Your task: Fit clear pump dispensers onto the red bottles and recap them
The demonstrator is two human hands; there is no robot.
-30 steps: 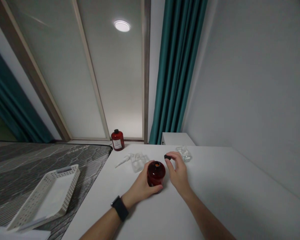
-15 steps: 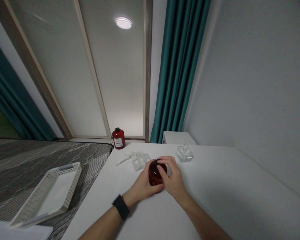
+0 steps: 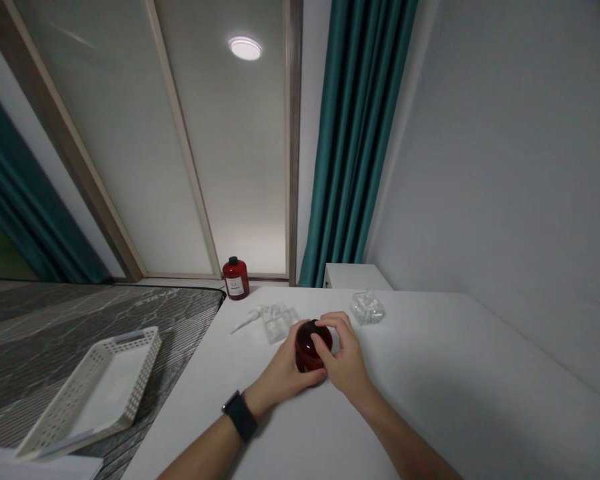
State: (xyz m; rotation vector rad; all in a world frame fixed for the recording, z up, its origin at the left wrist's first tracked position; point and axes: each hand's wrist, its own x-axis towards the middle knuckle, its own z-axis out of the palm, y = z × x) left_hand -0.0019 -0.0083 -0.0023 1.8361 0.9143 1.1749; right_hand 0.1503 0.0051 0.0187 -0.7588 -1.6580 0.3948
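Upright on the white table point(image 3: 300, 440) stands a dark red bottle point(image 3: 306, 353) with a black cap point(image 3: 313, 326). My left hand point(image 3: 286, 373) is wrapped round the bottle's side, thumb towards me. At the top, my right hand point(image 3: 347, 363) has its thumb and index finger on either side of the cap, closed round it. Just behind my left hand lies a clear plastic pack point(image 3: 279, 323) with a translucent pointed nozzle beside it. A clear glass box with a lid point(image 3: 367, 308) sits farther back, right of my hands.
Another red bottle point(image 3: 236, 280) with a white label and black cap stands at the table's far left corner. A white perforated basket point(image 3: 147, 373) rests on a grey patterned surface to the left. A white cabinet point(image 3: 357, 276) and green curtain point(image 3: 357, 167) are behind the table.
My right fingers have shifted slightly at the cap, showing more of it. My left hand keeps its hold on the bottle, and the view has moved a little.
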